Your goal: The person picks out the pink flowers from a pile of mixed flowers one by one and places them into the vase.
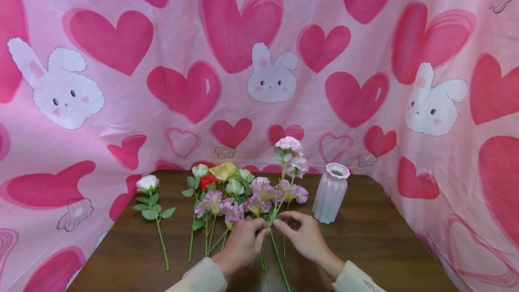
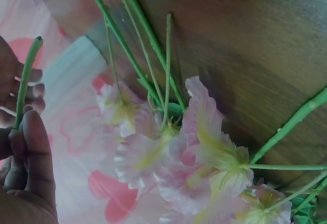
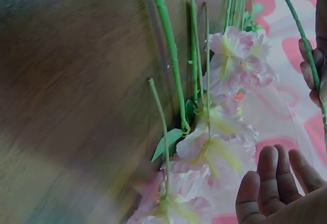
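Observation:
My left hand [image 1: 245, 240] pinches a green flower stem between thumb and fingertips. In the left wrist view the cut end of that stem [image 2: 26, 76] sticks up past the fingers. At the top of the stem, pale pink artificial blossoms [image 1: 289, 144] stand above the other flowers in the head view. Close to the stem on its other side, my right hand [image 1: 304, 233] has its fingers loosely bent and spread. In the right wrist view those fingers [image 3: 276, 175] hold nothing. Lilac-pink flowers with yellow centres [image 1: 259, 197] lie on the table just beyond both hands.
A ribbed white vase [image 1: 330, 195] stands upright to the right on the brown table [image 1: 377, 238]. White, red and yellow flowers [image 1: 223, 172] lie behind the lilac ones. One white rose [image 1: 147, 183] lies apart at the left. A pink heart-print cloth [image 1: 178, 35] hangs around the table.

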The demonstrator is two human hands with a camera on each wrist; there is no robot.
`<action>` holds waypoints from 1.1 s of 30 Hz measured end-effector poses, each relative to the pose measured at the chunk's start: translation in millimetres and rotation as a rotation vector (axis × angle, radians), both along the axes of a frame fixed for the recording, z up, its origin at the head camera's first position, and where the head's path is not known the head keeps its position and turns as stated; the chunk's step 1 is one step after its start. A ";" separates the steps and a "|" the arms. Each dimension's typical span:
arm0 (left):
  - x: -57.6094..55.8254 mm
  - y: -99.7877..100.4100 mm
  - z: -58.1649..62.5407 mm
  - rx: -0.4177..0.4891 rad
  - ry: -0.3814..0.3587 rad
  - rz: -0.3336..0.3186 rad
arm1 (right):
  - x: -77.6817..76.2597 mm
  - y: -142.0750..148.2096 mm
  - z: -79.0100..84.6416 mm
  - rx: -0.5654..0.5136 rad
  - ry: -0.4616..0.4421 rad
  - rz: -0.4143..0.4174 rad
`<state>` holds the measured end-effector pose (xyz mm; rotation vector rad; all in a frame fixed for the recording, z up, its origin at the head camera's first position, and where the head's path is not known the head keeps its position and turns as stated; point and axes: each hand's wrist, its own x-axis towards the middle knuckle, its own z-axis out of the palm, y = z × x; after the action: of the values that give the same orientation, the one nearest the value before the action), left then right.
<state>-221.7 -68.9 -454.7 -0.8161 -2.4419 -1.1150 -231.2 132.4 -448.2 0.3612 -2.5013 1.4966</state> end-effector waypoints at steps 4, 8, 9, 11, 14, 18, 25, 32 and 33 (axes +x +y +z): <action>1.6 2.5 -0.9 -0.001 0.034 -0.011 | -0.7 -3.4 1.0 0.000 0.012 0.001; 2.6 4.7 -2.3 0.007 0.039 -0.024 | -0.9 -6.2 2.0 -0.010 0.015 0.006; 2.7 5.1 -2.6 0.011 0.038 -0.027 | -1.0 -6.7 2.2 -0.014 0.018 0.007; 2.5 5.8 -3.3 0.016 0.044 -0.030 | -1.0 -7.4 2.5 -0.023 0.024 0.011; 1.9 6.7 -4.1 0.015 0.073 -0.027 | -1.0 -7.9 3.0 -0.039 0.031 0.012; 1.4 7.5 -4.3 0.022 0.106 -0.037 | -1.5 -8.6 3.6 -0.069 0.026 0.002; 2.0 7.6 -3.9 0.022 0.104 -0.034 | -1.6 -10.1 5.4 -0.139 -0.008 0.011; 2.5 6.6 -2.8 -0.010 0.071 -0.007 | -1.2 -11.1 7.5 -0.189 -0.039 0.006; 2.7 5.9 -2.2 -0.011 0.054 -0.006 | -1.5 -10.8 8.2 -0.190 -0.042 0.000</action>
<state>-219.0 -63.1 -456.9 -0.8467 -2.4048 -1.0691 -232.7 121.7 -440.0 0.3012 -2.3630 1.7415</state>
